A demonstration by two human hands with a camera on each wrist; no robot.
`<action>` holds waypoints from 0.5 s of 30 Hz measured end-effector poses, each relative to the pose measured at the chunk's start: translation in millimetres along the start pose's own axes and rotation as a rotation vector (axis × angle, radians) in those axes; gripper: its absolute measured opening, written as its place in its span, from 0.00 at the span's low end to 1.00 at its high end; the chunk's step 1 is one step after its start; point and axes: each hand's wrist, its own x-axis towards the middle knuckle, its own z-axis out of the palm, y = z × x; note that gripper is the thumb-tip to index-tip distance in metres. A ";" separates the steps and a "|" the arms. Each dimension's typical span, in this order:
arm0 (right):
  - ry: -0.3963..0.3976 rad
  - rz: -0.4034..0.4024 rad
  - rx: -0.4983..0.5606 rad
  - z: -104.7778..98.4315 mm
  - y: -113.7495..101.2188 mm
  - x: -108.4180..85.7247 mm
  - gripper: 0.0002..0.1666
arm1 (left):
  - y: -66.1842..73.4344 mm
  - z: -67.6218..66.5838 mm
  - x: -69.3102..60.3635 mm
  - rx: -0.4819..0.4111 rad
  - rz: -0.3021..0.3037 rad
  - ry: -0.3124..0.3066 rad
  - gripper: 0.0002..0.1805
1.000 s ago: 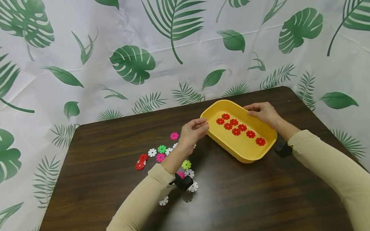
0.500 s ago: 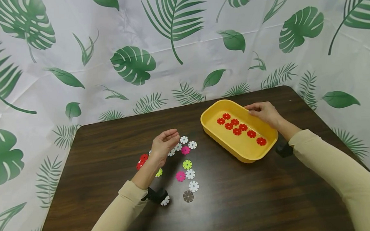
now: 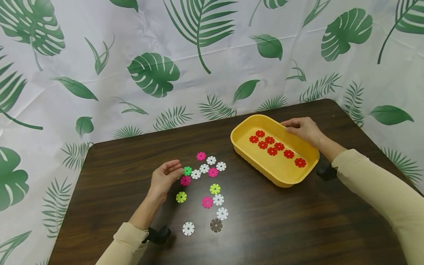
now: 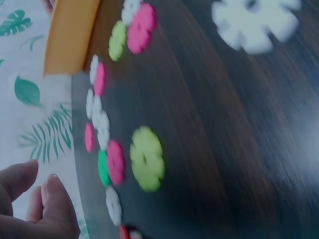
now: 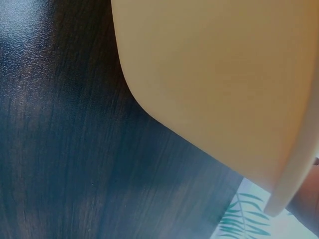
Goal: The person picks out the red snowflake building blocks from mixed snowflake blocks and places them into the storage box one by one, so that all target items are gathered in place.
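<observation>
My left hand (image 3: 162,180) hovers over the left part of the table, fingers extended and loosely bent. In the left wrist view its thumb and fingertips (image 4: 56,201) stand apart with nothing between them. Nearest to it are a green notched plastic disc (image 3: 187,171) and a pink disc (image 3: 185,180). A red disc (image 4: 123,232) shows at the bottom edge of the left wrist view; the hand covers that spot in the head view. My right hand (image 3: 304,132) grips the far rim of a yellow plastic tub (image 3: 243,133). Several red discs (image 3: 272,151) lie inside it.
White, pink, yellow-green and brown discs are scattered mid-table, among them a lone white disc (image 3: 188,228) and a brown disc (image 3: 216,225). The dark wooden table (image 3: 289,227) meets a leaf-print cloth (image 3: 127,108) behind it and at the right.
My left hand has left the tub's near-left rim and moved left across the table above the discs. The right hand and the tub have stayed in place.
</observation>
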 end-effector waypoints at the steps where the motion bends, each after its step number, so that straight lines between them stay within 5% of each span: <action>1: -0.001 -0.003 -0.001 -0.1 0.1 0.1 0.21 | -0.8 -3.9 -0.4 0.015 0.002 0.006 0.24; 15: -0.003 0.021 0.002 0.2 -0.9 0.4 0.22 | -18.2 -45.4 -2.8 0.222 -0.001 0.056 0.24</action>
